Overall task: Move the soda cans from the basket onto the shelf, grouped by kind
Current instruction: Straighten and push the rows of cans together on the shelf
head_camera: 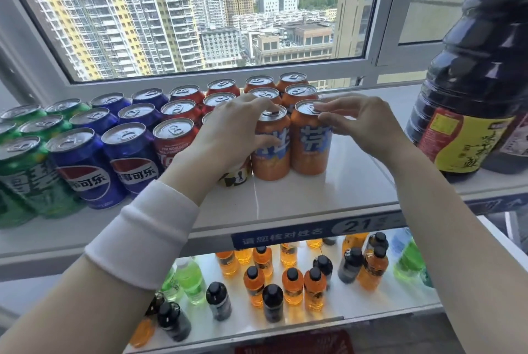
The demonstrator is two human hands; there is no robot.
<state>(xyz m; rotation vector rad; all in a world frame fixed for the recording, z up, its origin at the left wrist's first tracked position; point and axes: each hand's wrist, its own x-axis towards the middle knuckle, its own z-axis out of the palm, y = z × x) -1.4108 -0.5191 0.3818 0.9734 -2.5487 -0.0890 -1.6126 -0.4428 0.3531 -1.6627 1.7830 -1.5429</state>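
White shelf (pixel 285 199) below a city-view window (pixel 200 10). At its front an upright orange aluminium soda can (pixel 271 153), gripped by the left hand (pixel 228 130), touches a second upright orange can (pixel 310 150), its rim pinched by the right hand (pixel 360 122). Red cans (pixel 171 139) crowd the left; rear orange cans (pixel 300 90) stand behind; a big dark bottle (pixel 471 82) stands right.

bare shelf (pixel 357 179) right of orange cans (pixel 310 142), dark bottle (pixel 471 90) beyond
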